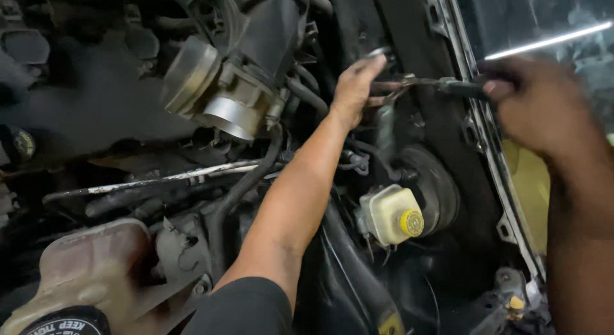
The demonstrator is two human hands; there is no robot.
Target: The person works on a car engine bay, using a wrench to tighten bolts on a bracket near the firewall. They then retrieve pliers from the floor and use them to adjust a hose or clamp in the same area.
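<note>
Setting: an open engine bay is seen from above, dark and crowded with hoses.
Left hand: the left hand [354, 87] is reached deep toward the rear wall of the bay, fingers extended and held together against a small metal part; whether anything is pinched cannot be told.
Right hand: the right hand [540, 104] is closed around the dark handle of a long-nosed tool [441, 85], probably pliers.
Tool: it is held level, its tip brought just beside the left hand's fingers, near the rear edge of the bay.
Brake fluid reservoir: a cream reservoir with a yellow cap [411, 222] is seated below the hands, in front of the round black brake booster [438, 184].
Throttle body: a metal throttle body [233, 104] with a black intake hose [272, 31] is found left of the left hand.
Coolant tank: a stained tank [89, 264] is placed at the lower left corner.
</note>
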